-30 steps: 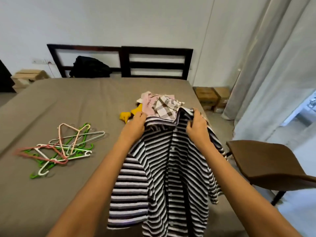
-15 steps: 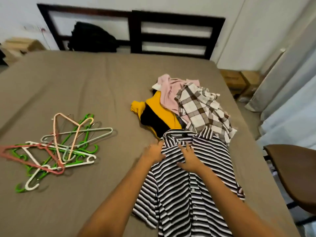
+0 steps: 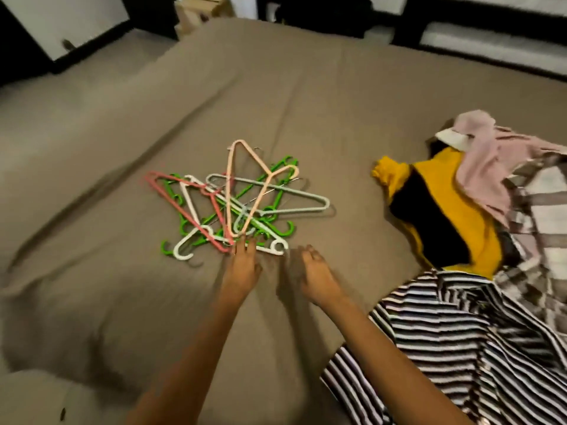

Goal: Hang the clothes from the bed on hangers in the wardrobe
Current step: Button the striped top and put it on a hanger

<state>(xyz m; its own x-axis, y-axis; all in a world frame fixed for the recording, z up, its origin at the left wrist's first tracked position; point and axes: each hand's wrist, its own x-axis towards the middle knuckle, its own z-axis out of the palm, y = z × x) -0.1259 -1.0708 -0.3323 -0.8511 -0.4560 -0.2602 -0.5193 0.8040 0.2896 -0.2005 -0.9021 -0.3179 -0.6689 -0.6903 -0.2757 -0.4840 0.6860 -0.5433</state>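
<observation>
Clothes (image 3: 454, 191) lie unhung on the bed (image 3: 276, 87), right of frame. Left hand (image 3: 242, 266), fingers straight, touches centre hangers (image 3: 242, 207); right hand (image 3: 319, 280) is relaxed and empty.

hangers (image 3: 242, 200): smooth glossy plastic (some thin wire) | bed (image 3: 306, 96): matt cloth | striped shirt (image 3: 460, 342): soft knit

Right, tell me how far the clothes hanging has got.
Done: no garment is on a hanger; the black-and-white striped shirt lies spread on the brown bed. In hand: the left hand touches the pile of coloured plastic hangers; the right hand hovers beside it, empty. Left: that shirt, the yellow-and-black top, the pink garment and the checked shirt.
</observation>
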